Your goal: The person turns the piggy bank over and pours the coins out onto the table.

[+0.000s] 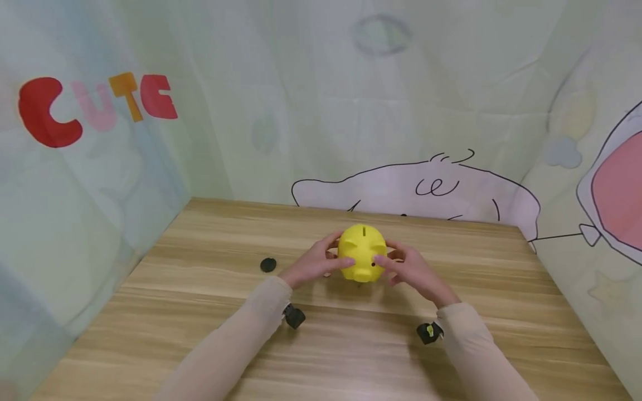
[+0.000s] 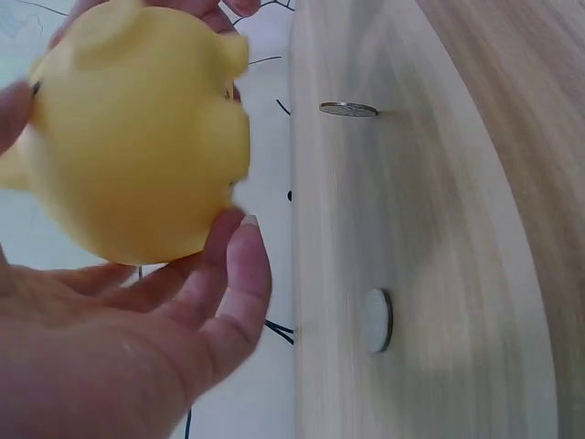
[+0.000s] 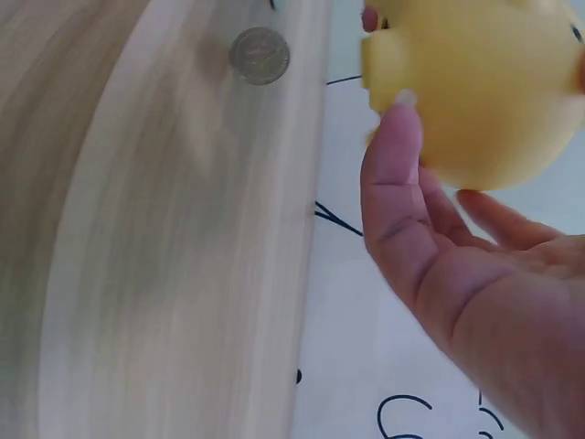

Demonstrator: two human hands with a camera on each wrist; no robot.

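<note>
Counter (image 1: 210,239): wood-grain finish. Pale printed backdrop (image 1: 311,111) behind and at both sides. Left side: coloured letters (image 1: 102,123) reading CUTE. Rear: outlined head drawing (image 1: 401,186), cut off by counter edge. Right: pink balloon drawing (image 1: 622,189), faint star (image 1: 609,288) below.

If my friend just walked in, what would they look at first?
Probably the bright yellow piggy bank, held above the wooden table between the person's left hand and right hand. Next might be the big colourful word CUTE on the wall to the left. Then perhaps the dark round disc on the table, left of the left hand.
</note>
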